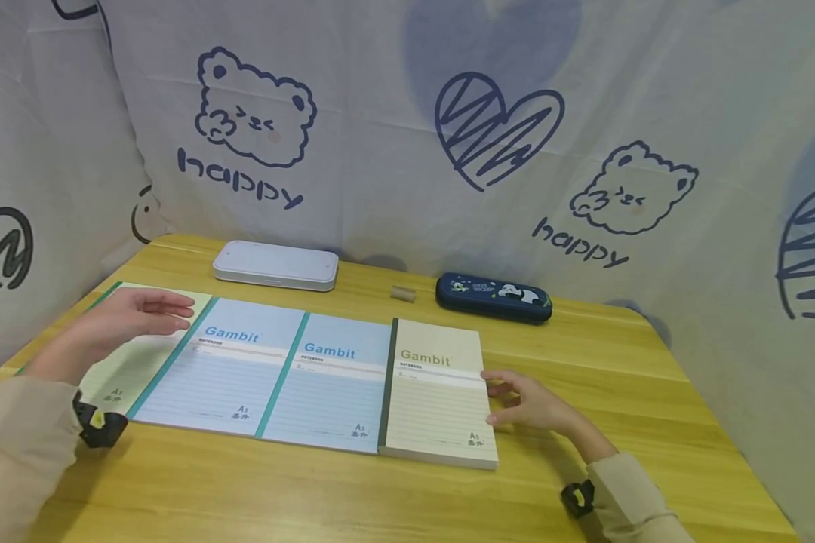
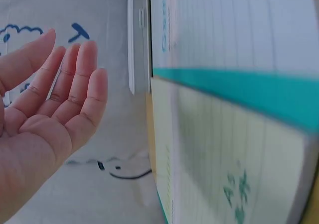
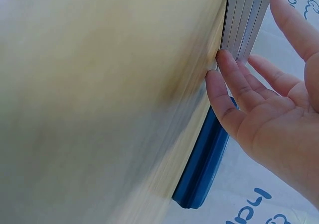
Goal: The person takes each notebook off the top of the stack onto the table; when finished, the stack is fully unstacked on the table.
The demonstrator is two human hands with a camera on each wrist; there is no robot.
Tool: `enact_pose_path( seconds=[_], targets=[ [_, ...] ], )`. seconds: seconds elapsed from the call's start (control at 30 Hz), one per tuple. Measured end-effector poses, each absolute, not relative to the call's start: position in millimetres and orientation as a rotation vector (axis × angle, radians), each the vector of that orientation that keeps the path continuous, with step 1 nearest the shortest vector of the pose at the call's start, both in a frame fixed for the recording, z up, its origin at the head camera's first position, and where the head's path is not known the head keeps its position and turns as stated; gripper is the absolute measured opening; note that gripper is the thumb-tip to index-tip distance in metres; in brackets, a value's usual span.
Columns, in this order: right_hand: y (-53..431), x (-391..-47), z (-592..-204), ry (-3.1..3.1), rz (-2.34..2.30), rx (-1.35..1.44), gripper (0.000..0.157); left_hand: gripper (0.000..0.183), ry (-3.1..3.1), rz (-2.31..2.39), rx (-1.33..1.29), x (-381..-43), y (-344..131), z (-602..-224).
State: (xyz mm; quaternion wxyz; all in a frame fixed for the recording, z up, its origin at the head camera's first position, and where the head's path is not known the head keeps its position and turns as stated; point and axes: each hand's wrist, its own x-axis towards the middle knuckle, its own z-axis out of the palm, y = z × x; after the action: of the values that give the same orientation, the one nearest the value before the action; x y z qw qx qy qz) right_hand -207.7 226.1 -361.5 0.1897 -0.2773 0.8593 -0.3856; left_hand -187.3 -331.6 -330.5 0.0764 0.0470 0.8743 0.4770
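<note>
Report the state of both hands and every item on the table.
Left hand: raised over the pale green notebook, holding nothing.
Right hand: fingertips at the right edge of the beige notebook.
Pale green notebook: closed, partly hidden.
Left blue notebook: closed, flat.
Right blue notebook: closed, flat.
Beige notebook: closed, apparently topping a stack.
White case: closed.
Dark blue case: closed.
Small tan piece: lying between the cases.

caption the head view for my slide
Left hand above a pale-green notebook, right hand at a beige notebook's edge, two blue notebooks between.
</note>
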Motion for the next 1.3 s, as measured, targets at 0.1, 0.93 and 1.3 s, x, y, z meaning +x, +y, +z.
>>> enact_pose_path(
  seconds=[0.1,0.93,1.3],
  targets=[
    [226,-208,-361,2.422,-1.08,-0.771,0.068,0.053,2.627,1.402,0.161,-190,-317,-327],
    [228,-210,-365,2.433,-1.071,-0.771,0.068,0.036,2.511,1.469,0.4,-197,-209,-325],
    [228,-210,-365,2.429,-1.075,-0.736,0.069,0.033,2.493,1.482,0.446,-205,-173,-327]
  ],
)
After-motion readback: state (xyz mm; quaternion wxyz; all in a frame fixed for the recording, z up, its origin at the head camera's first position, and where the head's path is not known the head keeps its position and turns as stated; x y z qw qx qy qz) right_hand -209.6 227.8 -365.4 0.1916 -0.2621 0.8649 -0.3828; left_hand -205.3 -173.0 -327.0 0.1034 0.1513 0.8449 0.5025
